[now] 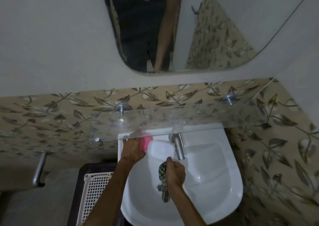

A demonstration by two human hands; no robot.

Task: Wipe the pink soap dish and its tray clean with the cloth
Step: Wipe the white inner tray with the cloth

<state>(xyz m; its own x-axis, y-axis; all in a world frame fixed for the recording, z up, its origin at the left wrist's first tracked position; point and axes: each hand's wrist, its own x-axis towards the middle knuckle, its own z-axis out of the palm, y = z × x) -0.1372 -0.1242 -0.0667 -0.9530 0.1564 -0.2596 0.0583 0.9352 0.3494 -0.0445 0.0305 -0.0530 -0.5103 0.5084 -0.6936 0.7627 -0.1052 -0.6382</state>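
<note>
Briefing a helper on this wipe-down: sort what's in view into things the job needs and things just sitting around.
For the job:
- pink soap dish, held by the left hand
- white tray on the sink rim
- checked cloth, gripped in the right hand

Just around:
- sink
- tap
- glass shelf
- mirror
- white basket
- wall bar

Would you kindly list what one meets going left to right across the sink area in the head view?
Wall-mounted metal bar → white lattice basket → left hand → pink soap dish → white tray → metal tap.
</note>
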